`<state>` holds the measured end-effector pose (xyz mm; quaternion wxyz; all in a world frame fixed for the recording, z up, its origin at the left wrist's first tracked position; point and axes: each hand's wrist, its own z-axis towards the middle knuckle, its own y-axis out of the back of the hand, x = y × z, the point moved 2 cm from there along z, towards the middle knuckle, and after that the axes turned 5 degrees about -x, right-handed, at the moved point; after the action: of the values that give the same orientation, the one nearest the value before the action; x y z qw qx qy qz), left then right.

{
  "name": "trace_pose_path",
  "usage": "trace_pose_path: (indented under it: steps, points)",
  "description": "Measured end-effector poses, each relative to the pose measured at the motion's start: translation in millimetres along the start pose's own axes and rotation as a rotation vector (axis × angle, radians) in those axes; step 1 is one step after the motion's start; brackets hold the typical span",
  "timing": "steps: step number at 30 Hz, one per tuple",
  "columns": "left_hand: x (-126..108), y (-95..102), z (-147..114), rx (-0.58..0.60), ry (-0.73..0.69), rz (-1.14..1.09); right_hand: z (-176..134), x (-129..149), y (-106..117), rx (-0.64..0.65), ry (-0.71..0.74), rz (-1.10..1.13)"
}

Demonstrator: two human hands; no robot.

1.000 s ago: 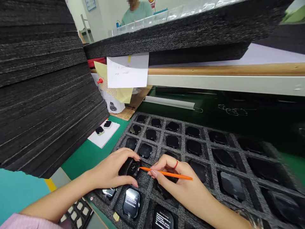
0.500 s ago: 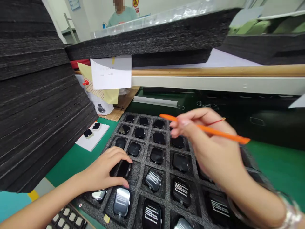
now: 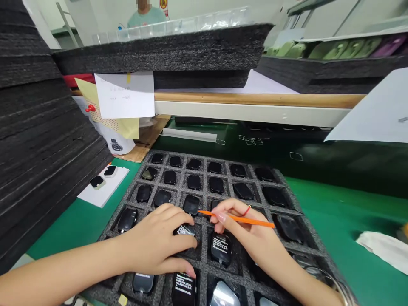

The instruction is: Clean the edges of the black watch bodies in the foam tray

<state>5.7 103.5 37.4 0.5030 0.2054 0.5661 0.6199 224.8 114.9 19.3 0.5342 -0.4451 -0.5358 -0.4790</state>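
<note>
A dark grey foam tray [image 3: 204, 238] holds rows of square black watches, each in its own compartment. My left hand [image 3: 156, 238] lies over the left middle of the tray, its fingers apart. Beneath those fingers a watch with white text [image 3: 185, 230] is partly covered; whether they touch it I cannot tell. My right hand [image 3: 245, 231] pinches a thin orange stick [image 3: 255, 222], whose pointed tip lies beside a dark-screened watch [image 3: 191, 205]. Just below the right fingers, another watch [image 3: 221, 248] shows lines of white text.
Two light-cased watches [image 3: 97, 182] lie on a white box [image 3: 103, 187] to the left. Tall black foam sheets [image 3: 47, 140] are stacked there. A shelf edge [image 3: 223, 109] crosses behind the tray, with foam trays on it. A person [image 3: 146, 17] is beyond.
My left hand has shifted right, from a dark watch to one with lit text. My right hand has moved left and down, bringing the orange stick's tip toward the middle watches. The view has turned right.
</note>
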Motion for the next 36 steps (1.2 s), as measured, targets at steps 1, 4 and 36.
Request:
trace_pose_path:
  steps: [1,4,36]
  points:
    - [1,0.3,-2,-0.008,0.017,-0.011,0,0,0,0.001,-0.013,0.012]
    - [5,4.9,-8,-0.017,0.096,-0.111,0,0,-2,0.008,-0.040,0.027]
    - [12,0.8,-8,-0.092,0.296,-0.232,-8,8,-13,0.238,0.193,-0.173]
